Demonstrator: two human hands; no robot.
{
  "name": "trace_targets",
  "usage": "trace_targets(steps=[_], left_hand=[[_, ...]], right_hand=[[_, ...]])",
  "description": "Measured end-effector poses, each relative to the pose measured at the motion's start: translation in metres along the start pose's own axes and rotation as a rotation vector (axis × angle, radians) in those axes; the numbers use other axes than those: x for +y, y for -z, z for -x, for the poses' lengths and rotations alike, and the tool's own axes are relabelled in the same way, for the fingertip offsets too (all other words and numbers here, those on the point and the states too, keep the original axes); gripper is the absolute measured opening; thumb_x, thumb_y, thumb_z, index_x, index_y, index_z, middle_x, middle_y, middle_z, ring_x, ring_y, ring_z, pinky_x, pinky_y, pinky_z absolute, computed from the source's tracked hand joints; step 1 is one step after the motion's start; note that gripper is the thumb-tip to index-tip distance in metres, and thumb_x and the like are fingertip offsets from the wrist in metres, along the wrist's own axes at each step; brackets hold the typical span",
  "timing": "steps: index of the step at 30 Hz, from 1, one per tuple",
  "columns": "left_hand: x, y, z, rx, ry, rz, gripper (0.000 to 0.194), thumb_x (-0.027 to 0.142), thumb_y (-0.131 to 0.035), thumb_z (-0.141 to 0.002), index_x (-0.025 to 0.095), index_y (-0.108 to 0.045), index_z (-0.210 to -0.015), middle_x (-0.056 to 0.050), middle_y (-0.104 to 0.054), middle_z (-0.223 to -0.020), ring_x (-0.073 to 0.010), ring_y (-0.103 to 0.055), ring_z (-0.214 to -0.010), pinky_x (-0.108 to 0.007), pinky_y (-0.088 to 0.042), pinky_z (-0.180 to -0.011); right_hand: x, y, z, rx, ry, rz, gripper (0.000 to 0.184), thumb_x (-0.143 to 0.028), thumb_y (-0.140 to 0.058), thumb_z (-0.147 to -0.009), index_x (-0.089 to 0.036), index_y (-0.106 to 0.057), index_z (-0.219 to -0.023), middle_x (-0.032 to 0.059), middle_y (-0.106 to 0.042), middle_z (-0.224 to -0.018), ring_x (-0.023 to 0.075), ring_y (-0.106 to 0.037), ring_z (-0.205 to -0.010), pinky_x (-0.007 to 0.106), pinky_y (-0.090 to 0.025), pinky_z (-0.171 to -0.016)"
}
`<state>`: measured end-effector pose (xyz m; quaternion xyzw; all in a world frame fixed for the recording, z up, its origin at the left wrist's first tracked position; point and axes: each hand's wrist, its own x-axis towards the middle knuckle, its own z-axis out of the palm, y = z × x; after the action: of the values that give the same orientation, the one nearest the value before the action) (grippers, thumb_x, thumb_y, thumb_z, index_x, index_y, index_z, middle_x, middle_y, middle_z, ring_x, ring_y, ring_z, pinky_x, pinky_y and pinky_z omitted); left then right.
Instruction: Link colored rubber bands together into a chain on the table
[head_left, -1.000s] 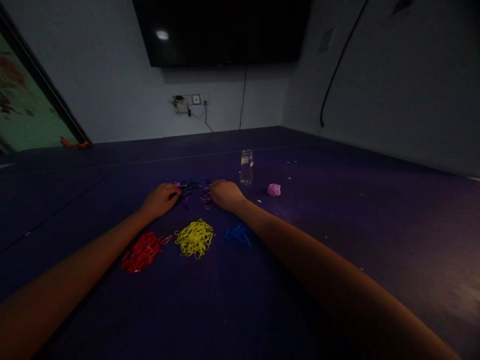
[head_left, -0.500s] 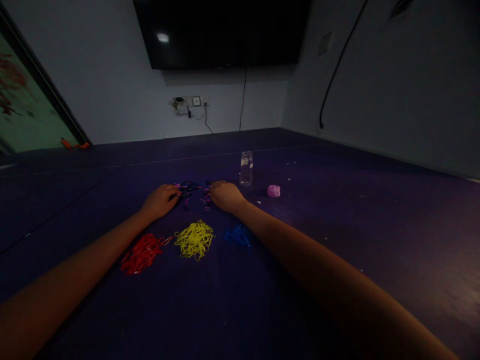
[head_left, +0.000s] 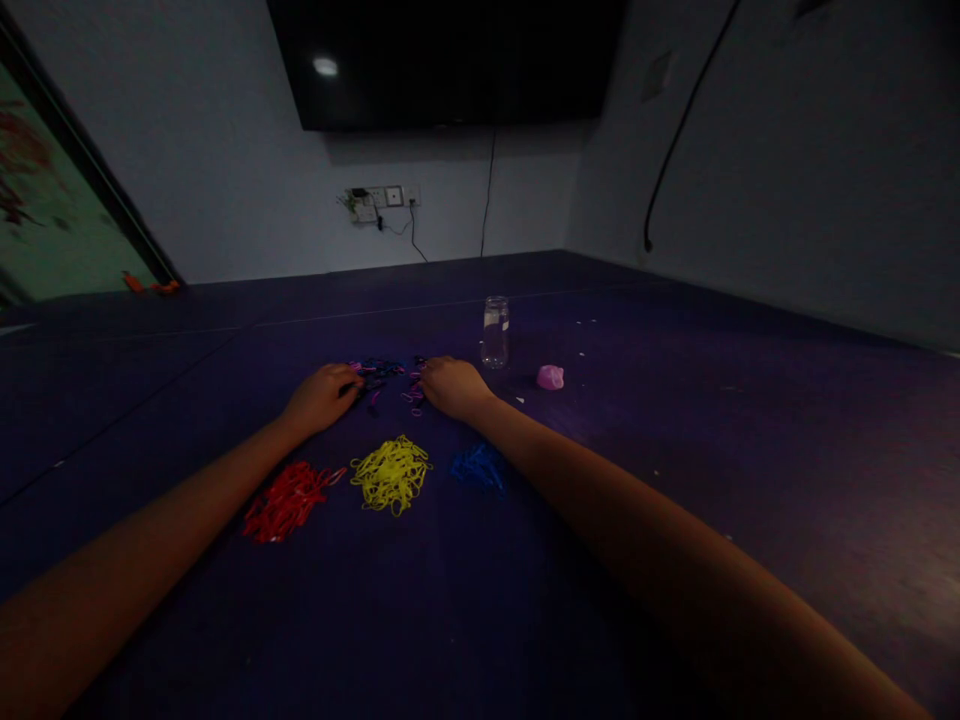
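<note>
A loose pile of dark, blue and pink rubber bands (head_left: 384,369) lies between my two hands. My left hand (head_left: 322,398) rests at the pile's left side, its thumb and fingers closed around dark bands. On the opposite side, my right hand (head_left: 455,387) has its fingers bent down onto a few black and pink bands, and its fingertips are partly hidden. Closer to me are three sorted heaps: red rubber bands (head_left: 289,502), yellow rubber bands (head_left: 391,475) and blue rubber bands (head_left: 478,468). The blue heap lies beside my right forearm.
Past my right hand stands an upright clear jar (head_left: 495,335) without a lid. A small pink object (head_left: 550,377) sits to its right. White scraps dot the purple surface (head_left: 660,420). A dark screen (head_left: 450,65) hangs on the wall above sockets (head_left: 382,198) and cables.
The view has shifted slightly, so the scene sits a little higher. Both hands stay at the mixed pile with only small finger movement.
</note>
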<state>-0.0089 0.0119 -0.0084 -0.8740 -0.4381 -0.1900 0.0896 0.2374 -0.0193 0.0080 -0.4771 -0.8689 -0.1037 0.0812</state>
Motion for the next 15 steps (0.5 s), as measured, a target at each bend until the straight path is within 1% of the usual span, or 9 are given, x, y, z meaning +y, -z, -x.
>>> trace_targets(steps=[9,15], left_hand=[[0.0006,0.0008,-0.0001,-0.017,0.012,-0.013,0.032,0.03,-0.038,-0.086,0.017,-0.067,-0.089,-0.01,-0.068,-0.095,-0.0234,-0.06,-0.093,-0.04,-0.048,-0.087],[0.0002,0.0005,0.0004,-0.008,0.028,-0.021,0.029,0.029,-0.041,-0.085,0.019,-0.067,-0.089,-0.008,-0.068,-0.095,-0.0226,-0.06,-0.093,-0.038,-0.047,-0.087]], right_hand=[[0.0002,0.0016,0.0001,-0.008,0.001,0.007,0.036,-0.023,-0.033,-0.094,-0.01,-0.064,-0.105,0.0172,-0.062,-0.113,0.0235,-0.06,-0.102,0.031,-0.048,-0.081],[-0.0004,0.0016,0.0001,-0.012,-0.009,0.01,0.036,-0.023,-0.032,-0.094,-0.011,-0.064,-0.105,0.0169,-0.062,-0.114,0.0235,-0.059,-0.102,0.031,-0.049,-0.08]])
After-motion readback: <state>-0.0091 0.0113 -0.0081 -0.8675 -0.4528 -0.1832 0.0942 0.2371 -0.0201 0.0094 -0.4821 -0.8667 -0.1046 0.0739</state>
